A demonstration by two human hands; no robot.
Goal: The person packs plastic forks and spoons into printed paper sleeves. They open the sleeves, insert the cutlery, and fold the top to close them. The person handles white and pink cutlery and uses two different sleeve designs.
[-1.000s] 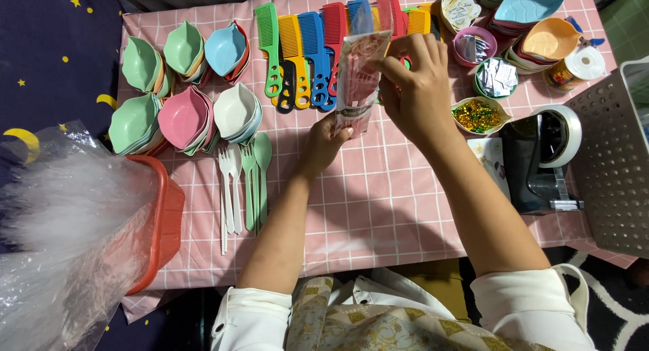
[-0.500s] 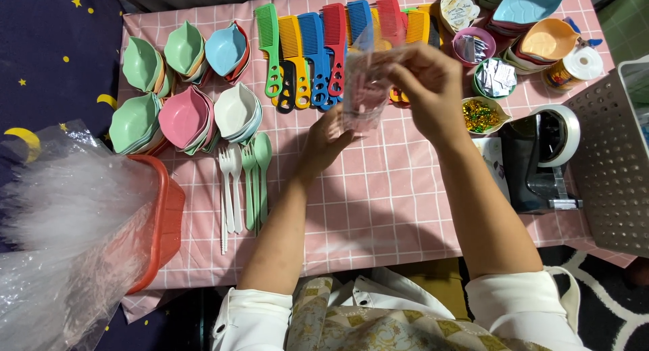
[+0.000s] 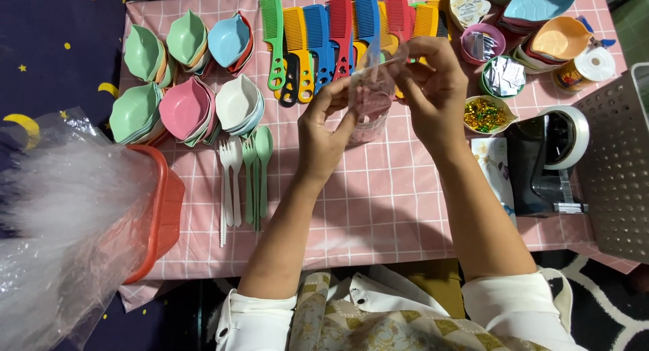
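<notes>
1. My left hand [image 3: 323, 131] pinches the lower side of a small clear plastic bag [image 3: 370, 99], fingers closed on it.
2. My right hand [image 3: 433, 94] grips the bag's upper edge between thumb and fingertips.
3. I hold the bag just above the pink checked tablecloth [image 3: 378, 202], directly in front of the row of coloured combs [image 3: 331, 33].
4. Left of the bag sit stacked leaf-shaped bowls [image 3: 186, 107], with pale spoons and forks [image 3: 242, 175] below them.
5. Right of the bag stand a bowl of shiny candies [image 3: 485, 114] and a black tape dispenser [image 3: 544, 165].
</notes>
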